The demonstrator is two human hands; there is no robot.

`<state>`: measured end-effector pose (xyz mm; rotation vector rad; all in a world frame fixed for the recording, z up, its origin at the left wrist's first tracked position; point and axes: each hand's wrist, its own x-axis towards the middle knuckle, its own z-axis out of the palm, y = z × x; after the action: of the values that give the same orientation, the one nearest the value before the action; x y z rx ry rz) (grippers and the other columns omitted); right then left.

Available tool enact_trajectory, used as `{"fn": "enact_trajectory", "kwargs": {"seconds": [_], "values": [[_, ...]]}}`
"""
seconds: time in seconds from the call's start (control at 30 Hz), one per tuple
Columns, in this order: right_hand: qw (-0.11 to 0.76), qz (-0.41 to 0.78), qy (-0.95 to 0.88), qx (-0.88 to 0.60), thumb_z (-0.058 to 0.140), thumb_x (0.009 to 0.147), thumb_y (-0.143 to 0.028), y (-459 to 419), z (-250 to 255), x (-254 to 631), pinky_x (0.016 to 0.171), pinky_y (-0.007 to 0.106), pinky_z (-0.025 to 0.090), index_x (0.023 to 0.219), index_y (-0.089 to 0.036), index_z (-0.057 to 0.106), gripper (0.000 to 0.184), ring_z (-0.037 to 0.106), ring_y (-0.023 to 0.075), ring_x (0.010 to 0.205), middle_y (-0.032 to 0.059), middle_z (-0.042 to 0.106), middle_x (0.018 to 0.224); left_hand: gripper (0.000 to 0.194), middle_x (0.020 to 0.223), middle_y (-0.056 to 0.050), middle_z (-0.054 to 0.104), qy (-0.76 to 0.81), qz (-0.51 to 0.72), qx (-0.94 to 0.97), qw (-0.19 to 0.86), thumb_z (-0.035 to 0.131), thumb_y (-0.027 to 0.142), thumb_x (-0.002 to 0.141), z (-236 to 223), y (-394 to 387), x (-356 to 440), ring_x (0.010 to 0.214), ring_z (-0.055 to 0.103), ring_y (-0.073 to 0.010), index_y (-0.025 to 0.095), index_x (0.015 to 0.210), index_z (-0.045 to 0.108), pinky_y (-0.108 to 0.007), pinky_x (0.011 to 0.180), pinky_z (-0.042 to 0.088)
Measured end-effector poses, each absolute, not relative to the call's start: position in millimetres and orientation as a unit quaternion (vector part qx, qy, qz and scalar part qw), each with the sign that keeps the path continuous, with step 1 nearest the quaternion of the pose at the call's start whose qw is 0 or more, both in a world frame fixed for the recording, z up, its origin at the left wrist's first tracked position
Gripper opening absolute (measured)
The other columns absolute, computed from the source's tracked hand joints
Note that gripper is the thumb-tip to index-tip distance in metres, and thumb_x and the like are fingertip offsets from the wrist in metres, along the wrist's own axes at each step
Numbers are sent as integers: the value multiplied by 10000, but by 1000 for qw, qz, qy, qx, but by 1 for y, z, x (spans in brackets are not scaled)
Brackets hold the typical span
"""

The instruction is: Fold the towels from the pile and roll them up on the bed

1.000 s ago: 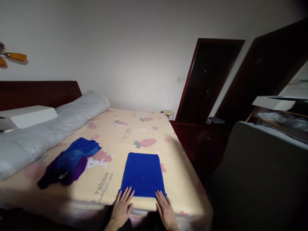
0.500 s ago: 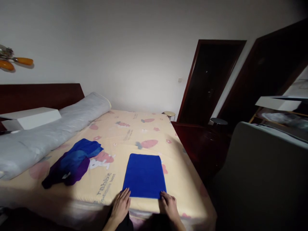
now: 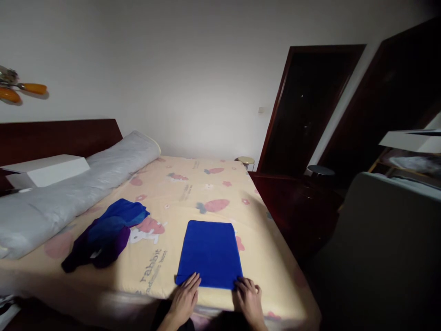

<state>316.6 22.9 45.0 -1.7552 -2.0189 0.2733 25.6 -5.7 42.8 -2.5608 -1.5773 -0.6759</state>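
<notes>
A blue cloth lies flat as a neat rectangle on the patterned bed sheet. At its near edge, left of the middle, my left hand rests with its fingers stretched out over the fabric. My right hand is at the near right corner, fingers bent and closed on the cloth there; the thumb is mostly hidden. Left of the cloth is a crumpled pile of clothes in blue, purple and black, with a small white tag showing. Neither hand touches that pile.
A long grey rolled bundle lies along the headboard, with a white box behind it. To the right stands a dark grey panel. Stools and a dark door are farther back.
My left hand has slid right along the near edge, away from the left corner. My right hand stays at its corner, with fingers more bent. The view has shifted slightly.
</notes>
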Motion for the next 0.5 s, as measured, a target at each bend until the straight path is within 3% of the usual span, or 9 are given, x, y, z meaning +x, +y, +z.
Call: {"fn": "enact_trajectory", "kwargs": {"seconds": [0.27, 0.37, 0.5], "values": [[270, 144, -696, -650, 475, 871, -402, 15, 38, 334, 995, 459, 381, 1064, -320, 712, 317, 556, 261, 1179, 50, 670, 1233, 655, 1397, -14, 601, -544, -99, -833, 35, 415, -28, 754, 24, 7, 12, 1264, 570, -187, 271, 1317, 567, -358, 1046, 510], [266, 185, -680, -658, 510, 810, -395, 19, 40, 338, 1003, 480, 374, 1045, -328, 722, 324, 545, 280, 1197, 45, 671, 1234, 680, 1398, -24, 600, -566, -89, -817, 66, 415, -42, 754, 23, 4, -3, 1264, 563, -202, 293, 1329, 554, -353, 1044, 496], [260, 223, -655, -674, 511, 741, -368, 24, 43, 343, 993, 495, 374, 986, -331, 735, 335, 541, 301, 1203, 42, 676, 1224, 647, 1248, -22, 686, -581, -100, -805, 64, 415, -6, 794, 29, -2, -22, 1189, 598, -213, 328, 1333, 543, -439, 1063, 460]]}}
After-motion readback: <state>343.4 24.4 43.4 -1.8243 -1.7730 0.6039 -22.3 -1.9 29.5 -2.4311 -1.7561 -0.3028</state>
